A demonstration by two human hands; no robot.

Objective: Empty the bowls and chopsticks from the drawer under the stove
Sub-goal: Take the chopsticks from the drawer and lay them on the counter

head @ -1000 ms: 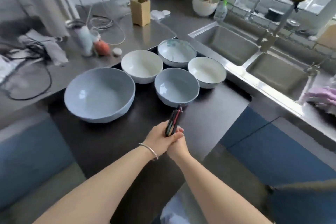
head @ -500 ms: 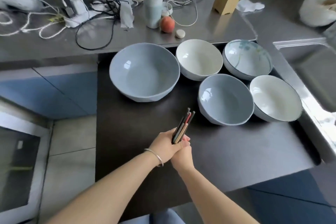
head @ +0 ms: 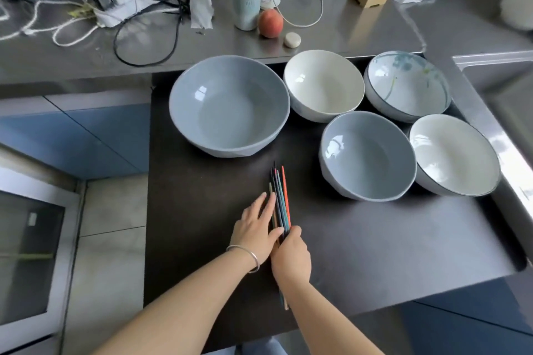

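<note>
On dark stove top: chopsticks bundle lying flat, near small blue bowl. Left hand fingers spread flat beside it; right hand pinching bundle's near end.

A bundle of chopsticks is lying flat on the dark tabletop, just in front of the large blue bowl. The left hand is resting open against the bundle's left side, while the right hand is closing over its near end. Four smaller bowls are sitting right of the large blue bowl.
</note>
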